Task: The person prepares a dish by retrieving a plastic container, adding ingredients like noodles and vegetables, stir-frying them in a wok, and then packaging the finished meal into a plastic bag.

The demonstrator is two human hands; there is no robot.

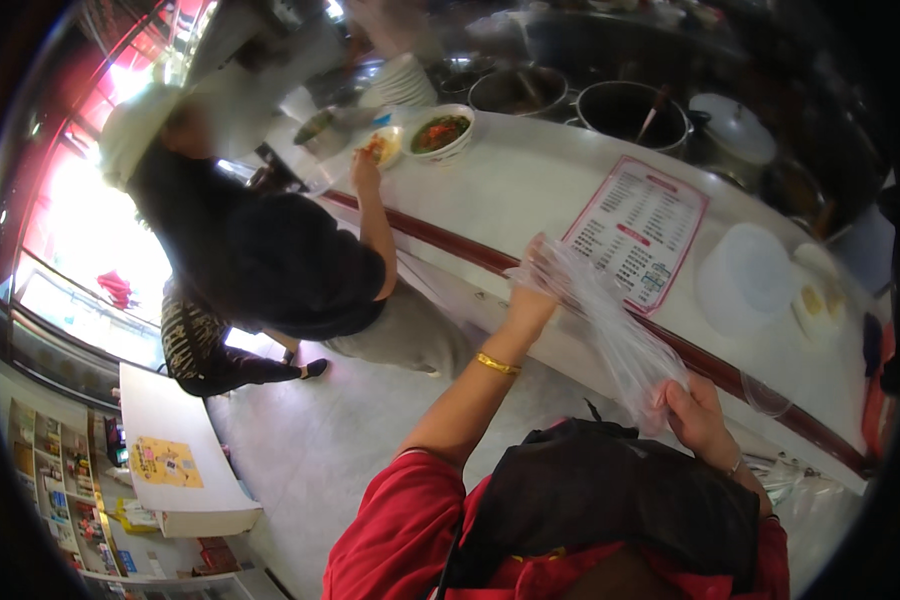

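A clear plastic bag (607, 326) is stretched lengthwise between my two hands along the counter's front edge. My left hand (538, 274), with a gold bracelet at the wrist, holds its far end, and thin film veils the fingers. At the near end, my right hand (696, 420) pinches the gathered plastic between thumb and fingers, in front of my black apron (615, 502). Just beyond the bag lies a printed menu sheet (637, 232) with a pink border, flat on the white counter (510, 195).
Translucent plastic lids or bowls (746, 277) rest at the counter's right. A bowl of food with red topping (442, 137) stands farther left, beside a person in black (300, 262) reaching over a smaller bowl (384, 144). Large pots (634, 112) and stacked bowls (401, 81) stand behind.
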